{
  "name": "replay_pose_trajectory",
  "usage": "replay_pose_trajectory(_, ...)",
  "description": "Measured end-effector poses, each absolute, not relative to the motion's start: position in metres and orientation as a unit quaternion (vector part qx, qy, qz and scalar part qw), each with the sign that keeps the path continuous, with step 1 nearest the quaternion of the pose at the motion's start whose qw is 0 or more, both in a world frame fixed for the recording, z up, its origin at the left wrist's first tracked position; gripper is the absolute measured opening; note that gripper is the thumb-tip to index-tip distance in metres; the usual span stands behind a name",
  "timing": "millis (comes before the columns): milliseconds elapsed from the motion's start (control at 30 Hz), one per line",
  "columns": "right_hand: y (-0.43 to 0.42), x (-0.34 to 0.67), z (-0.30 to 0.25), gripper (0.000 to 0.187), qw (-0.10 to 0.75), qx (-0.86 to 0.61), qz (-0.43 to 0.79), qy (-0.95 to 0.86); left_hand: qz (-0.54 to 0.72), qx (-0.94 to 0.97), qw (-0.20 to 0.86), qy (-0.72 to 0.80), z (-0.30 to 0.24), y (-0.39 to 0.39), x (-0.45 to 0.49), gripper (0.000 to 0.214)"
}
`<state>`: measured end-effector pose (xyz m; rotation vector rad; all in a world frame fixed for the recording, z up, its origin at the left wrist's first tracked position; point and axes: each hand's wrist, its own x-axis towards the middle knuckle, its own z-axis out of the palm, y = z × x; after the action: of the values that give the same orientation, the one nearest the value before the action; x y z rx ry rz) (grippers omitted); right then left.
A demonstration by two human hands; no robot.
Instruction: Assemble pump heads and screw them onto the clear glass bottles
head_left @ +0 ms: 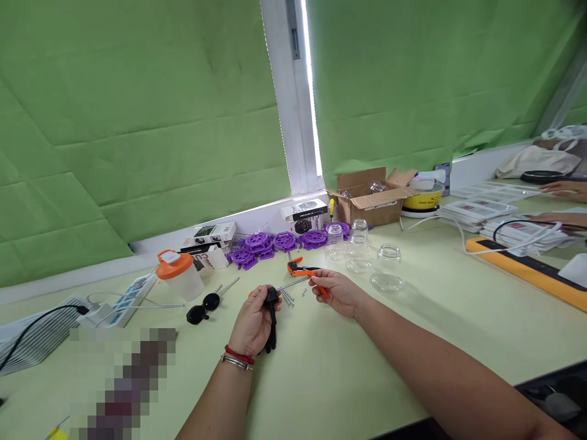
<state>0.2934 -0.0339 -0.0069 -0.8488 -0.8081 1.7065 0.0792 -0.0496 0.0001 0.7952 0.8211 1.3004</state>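
Closest to you are your own forearms, the left one with a red cord and a metal bangle [237,359] at the wrist. Just past it, your left hand [254,321] has its fingers curled tight around a black plastic piece [273,321], held upright above the pale green surface [321,379]. Your right hand [337,293] sits a little farther out. Its fingers pinch the handle end of an orange and black tool [300,269], whose head points left toward the black piece but does not touch it.

It looks like a fitting step, with one part steadied and the tool brought close. Working the two together would call for a firm left grip and a careful line-up of the tool's tip.

Between your hands a few loose screws [288,297] lie on the surface. To the left are two black discs [203,308], then a cup with an orange lid [177,275] and a white power strip [132,293]. Beyond your right hand stand several clear jars [387,275]. Behind them is a row of purple wheels [275,242], with an open cardboard box [373,201] and a yellow bowl [422,197] near it. At the far right, another person's hand [566,189] rests by stacks of white trays [481,211]. A green cloth [137,122] hangs behind everything.
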Motion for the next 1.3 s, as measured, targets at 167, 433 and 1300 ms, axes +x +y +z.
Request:
replay_pose_trajectory(167, -0.035, 0.292, -0.008, 0.029, 0.502, -0.354, 0.705, -0.353, 0.554, 0.363, 0.661, 0.352, 0.002, -0.052, 0.082, 0.027)
replay_pose_trajectory(433, -0.037, 0.290, -0.008, 0.031, 0.485, -0.352, 0.705, -0.380, 0.536, 0.383, 0.666, 0.349, 0.003, -0.055, 0.085, 0.027)
replay_pose_trajectory(1300, -0.042, 0.285, -0.009, 0.041, 0.469, -0.344, 0.711, -0.396, 0.499, 0.401, 0.689, 0.339, 0.004, -0.060, 0.090, 0.027)
